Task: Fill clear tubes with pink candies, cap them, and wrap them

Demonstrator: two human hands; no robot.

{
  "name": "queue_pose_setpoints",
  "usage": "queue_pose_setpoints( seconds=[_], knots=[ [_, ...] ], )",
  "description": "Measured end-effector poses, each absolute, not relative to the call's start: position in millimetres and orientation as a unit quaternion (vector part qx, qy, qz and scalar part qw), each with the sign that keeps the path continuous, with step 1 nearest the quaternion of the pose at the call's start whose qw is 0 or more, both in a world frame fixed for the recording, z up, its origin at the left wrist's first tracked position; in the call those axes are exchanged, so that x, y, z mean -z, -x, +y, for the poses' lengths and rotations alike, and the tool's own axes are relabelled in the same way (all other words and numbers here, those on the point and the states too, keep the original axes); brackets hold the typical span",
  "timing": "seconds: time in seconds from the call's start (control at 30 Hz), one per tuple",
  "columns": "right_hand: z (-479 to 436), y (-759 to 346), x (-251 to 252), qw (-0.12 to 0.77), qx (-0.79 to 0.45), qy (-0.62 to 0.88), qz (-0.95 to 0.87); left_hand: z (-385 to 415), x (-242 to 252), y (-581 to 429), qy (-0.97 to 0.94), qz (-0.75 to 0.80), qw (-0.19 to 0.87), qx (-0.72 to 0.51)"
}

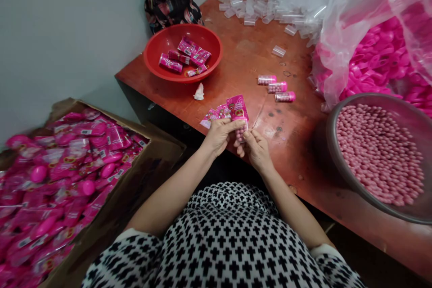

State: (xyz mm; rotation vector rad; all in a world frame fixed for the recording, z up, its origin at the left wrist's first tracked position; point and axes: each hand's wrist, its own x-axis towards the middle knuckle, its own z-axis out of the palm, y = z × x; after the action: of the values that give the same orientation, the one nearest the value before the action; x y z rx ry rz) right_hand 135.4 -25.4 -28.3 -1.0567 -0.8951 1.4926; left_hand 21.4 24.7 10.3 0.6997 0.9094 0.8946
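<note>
Between my hands, at the table's front edge, is a pink printed candy packet (237,104) with round pink candies showing in its lower part. My left hand (217,137) pinches it from the left, thumb across its front. On the other side my right hand (259,149) grips the lower end with closed fingers. Just behind my left hand lie several flat printed wrappers (216,114), partly covered by the hand and packet. To the right of the packet, three clear tubes of candies with pink caps (277,87) rest on the table.
A red bowl (150,60) holds several packets, beside a crumpled white scrap (199,92). Clear empty tubes (270,4) are heaped at the back. At right stand a bag of pink plastic parts (378,49) and a basin (332,144) of pink candies. A full cardboard box (158,146) is at left.
</note>
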Motion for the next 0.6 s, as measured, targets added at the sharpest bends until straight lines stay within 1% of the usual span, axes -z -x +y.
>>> queue_pose_setpoints(
  seconds=[0.07, 0.2, 0.4, 0.5, 0.6],
  knots=[
    [-25, -135, 26, 0.530, -0.647, 0.425, -0.347, 25, -12, -18, -0.350, 0.412, 0.745, -0.391],
    [-24, -135, 23, 0.555, -0.622, 0.432, -0.344, 25, -14, -13, -0.374, 0.390, 0.757, -0.369],
    [-23, -141, 25, 0.557, -0.644, 0.400, -0.338, 24, -11, -12, -0.291, 0.425, 0.734, -0.443],
    [-26, -140, 23, 0.573, -0.611, 0.425, -0.344, 17, -9, -18, -0.277, 0.420, 0.738, -0.449],
    [-30, -134, 19, 0.610, -0.552, 0.461, -0.332, 5, -6, -25, -0.268, 0.429, 0.727, -0.463]
  ],
)
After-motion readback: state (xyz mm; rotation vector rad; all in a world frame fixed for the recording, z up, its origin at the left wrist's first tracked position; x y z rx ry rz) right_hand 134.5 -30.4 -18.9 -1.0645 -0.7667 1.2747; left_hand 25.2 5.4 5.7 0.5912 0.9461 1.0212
